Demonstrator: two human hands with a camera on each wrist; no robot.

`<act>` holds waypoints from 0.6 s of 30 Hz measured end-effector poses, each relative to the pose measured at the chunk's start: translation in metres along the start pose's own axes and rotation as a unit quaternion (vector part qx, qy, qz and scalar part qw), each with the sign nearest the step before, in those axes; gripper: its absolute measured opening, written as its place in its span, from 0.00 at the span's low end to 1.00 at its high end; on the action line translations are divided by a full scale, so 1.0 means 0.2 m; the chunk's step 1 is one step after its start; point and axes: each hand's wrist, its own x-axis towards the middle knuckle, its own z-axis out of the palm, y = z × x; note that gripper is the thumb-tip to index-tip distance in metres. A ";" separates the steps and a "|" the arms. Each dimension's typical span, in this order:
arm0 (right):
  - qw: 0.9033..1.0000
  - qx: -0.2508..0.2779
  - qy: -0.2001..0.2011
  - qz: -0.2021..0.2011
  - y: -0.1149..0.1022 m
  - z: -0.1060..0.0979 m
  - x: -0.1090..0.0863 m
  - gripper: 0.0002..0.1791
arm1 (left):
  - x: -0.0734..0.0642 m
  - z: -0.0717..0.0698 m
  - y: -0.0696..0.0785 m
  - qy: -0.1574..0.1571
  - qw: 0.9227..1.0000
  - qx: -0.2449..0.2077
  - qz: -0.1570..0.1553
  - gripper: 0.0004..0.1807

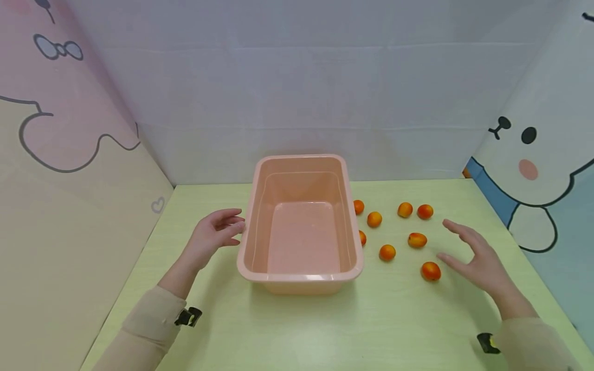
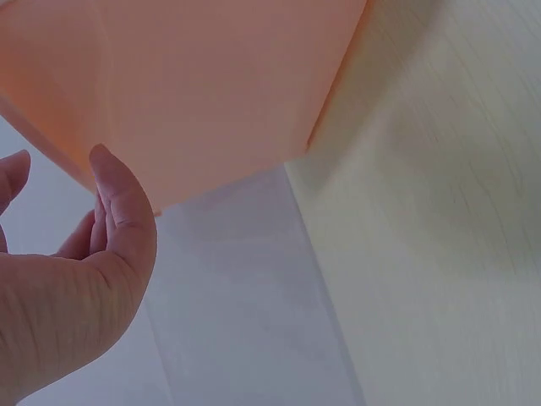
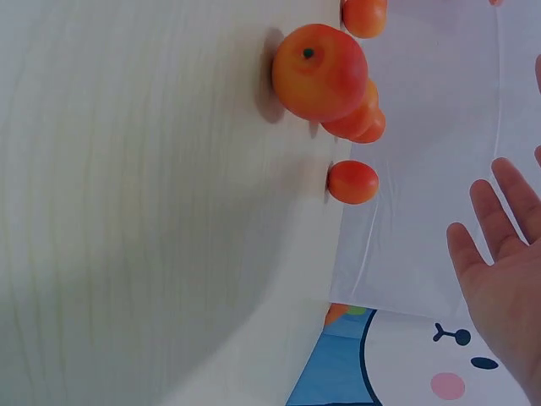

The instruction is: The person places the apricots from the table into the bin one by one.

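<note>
A pink rectangular plastic basin (image 1: pixel 303 239) stands on the table with nothing inside it. My left hand (image 1: pixel 211 237) is at its left rim, the fingers loosely bent and the fingertips right beside the edge. In the left wrist view, the basin's outer wall (image 2: pixel 228 93) rises beyond the thumb and fingers. To the right, my right hand (image 1: pixel 480 260) hovers with fingers and thumb spread, holding nothing. Nearest to it lies a round orange-red fruit (image 1: pixel 430 271), which shows a small green stem spot in the right wrist view. An oval fruit (image 1: pixel 417 240) lies just behind that one.
Several more small orange fruits are scattered right of the basin, among them one fruit (image 1: pixel 387 252) nearer the front and another (image 1: pixel 425 212) farther back. Two by the basin's right side are partly hidden. A white wall (image 1: pixel 301 93) closes the back; printed panels (image 1: pixel 552 170) flank the table.
</note>
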 end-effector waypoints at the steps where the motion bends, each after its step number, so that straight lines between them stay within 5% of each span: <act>1: 1.000 0.002 0.003 0.001 0.01 0.00 0.00 0.42 | 0.00 0.00 0.00 -0.002 1.000 -0.003 -0.003 0.30; 18: 1.000 -0.004 0.019 0.023 0.09 -0.07 0.06 0.45 | 0.02 0.00 0.02 -0.026 0.999 -0.023 -0.026 0.30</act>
